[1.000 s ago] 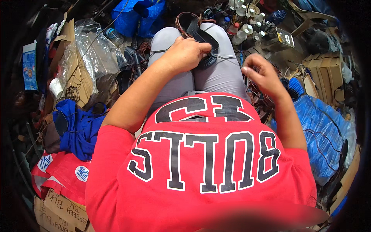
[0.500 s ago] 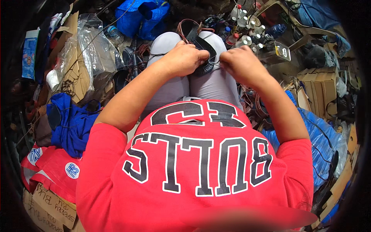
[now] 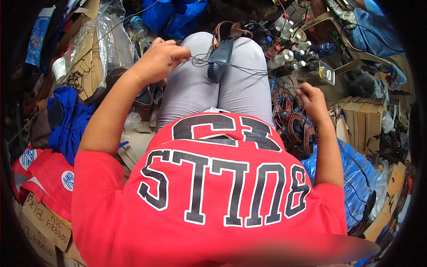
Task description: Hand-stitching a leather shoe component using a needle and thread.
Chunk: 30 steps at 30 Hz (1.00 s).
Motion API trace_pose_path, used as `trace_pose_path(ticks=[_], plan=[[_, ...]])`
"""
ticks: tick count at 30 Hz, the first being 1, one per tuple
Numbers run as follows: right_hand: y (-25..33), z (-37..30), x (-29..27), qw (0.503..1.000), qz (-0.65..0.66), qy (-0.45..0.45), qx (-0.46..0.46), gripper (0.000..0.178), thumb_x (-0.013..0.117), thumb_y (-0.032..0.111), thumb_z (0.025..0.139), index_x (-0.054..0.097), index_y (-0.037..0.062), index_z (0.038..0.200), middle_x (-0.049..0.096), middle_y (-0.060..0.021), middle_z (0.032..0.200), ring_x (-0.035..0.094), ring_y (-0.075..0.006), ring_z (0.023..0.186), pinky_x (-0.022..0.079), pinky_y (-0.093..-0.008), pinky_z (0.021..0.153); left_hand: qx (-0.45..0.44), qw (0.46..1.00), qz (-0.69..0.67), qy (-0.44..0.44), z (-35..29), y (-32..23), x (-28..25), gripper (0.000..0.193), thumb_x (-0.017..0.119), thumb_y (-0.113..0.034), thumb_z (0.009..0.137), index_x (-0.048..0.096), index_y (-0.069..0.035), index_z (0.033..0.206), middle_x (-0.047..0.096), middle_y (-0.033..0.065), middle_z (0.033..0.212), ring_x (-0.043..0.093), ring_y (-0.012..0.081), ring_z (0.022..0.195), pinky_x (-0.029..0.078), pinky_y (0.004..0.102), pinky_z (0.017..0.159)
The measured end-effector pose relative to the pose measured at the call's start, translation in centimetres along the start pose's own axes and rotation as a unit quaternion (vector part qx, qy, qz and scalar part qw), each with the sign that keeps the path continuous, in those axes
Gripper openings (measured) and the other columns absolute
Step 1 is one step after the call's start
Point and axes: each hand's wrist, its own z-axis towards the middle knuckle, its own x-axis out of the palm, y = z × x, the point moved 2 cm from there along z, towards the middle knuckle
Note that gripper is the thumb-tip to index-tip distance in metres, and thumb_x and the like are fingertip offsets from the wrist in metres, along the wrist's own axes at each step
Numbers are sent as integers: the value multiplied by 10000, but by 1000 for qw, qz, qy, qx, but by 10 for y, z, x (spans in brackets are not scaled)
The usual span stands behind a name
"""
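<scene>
A sandal [image 3: 219,59] with a dark sole and brown straps lies across my thighs, near the knees. Dark thread [image 3: 243,69] runs out from both sides of it in several loose strands. To its left, my left hand [image 3: 162,60] is raised with fingers curled, closed on the thread. My right hand [image 3: 312,102] is out to the right, its fingertips pinched together at the end of the strands. Whether a needle or other small tool is in those fingers is too small to tell. Neither hand touches the sandal.
Brown sandals [image 3: 296,129] are piled below my right hand. Several small bottles [image 3: 284,55] stand beyond my right knee. Folded cardboard [image 3: 362,115] and a blue plastic-wrapped bundle [image 3: 342,178] lie right. On the left are blue cloth [image 3: 71,127], red bags [image 3: 53,180] and clear plastic [image 3: 115,44].
My hands, earlier close together at the sandal, have moved wide apart, left and right. Thread is now drawn out between them, and the sandal lies in full view on my lap.
</scene>
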Motion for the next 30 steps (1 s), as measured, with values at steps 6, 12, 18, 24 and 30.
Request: trace_pose_path(ticks=[6, 12, 18, 24, 30], plan=[[-21, 22, -51, 544, 824, -155, -15, 133, 602, 189, 898, 667, 74, 889, 601, -25, 780, 566, -150, 791, 406, -383, 897, 58, 996, -58, -47, 25, -42, 13, 31, 568, -100, 839, 566, -127, 824, 551, 20, 720, 544, 213, 779, 346, 358, 785], [68, 69, -84, 665, 727, -126, -116, 226, 502, 221, 949, 653, 65, 1009, 630, -47, 1027, 560, -190, 989, 391, -375, 951, 49, 995, -69, -57, 23, -45, 31, 37, 583, -98, 829, 570, -133, 828, 551, 26, 698, 549, 219, 771, 356, 369, 786], [151, 108, -14, 993, 51, 81, 74, 492, 594, 507, 802, 672, 31, 902, 664, -181, 839, 634, -350, 851, 483, -416, 777, 44, 995, -65, -68, 24, -50, 36, 52, 582, -88, 819, 581, -135, 843, 565, 37, 699, 554, 223, 762, 369, 366, 763], [133, 99, 15, 985, 87, 134, 70, 350, 584, 380, 810, 672, 49, 878, 658, -184, 841, 629, -351, 851, 478, -428, 778, 92, 995, 24, -40, 13, -47, 32, 72, 561, -89, 784, 579, -128, 841, 587, 48, 732, 565, 238, 782, 377, 380, 749], [126, 95, 13, 987, 72, 115, 88, 326, 614, 358, 806, 677, 48, 888, 653, -188, 875, 622, -341, 853, 479, -401, 772, -96, 972, -203, -62, -41, 12, -7, 48, 637, -101, 836, 623, -79, 876, 604, 34, 753, 554, 128, 701, 397, 281, 652]])
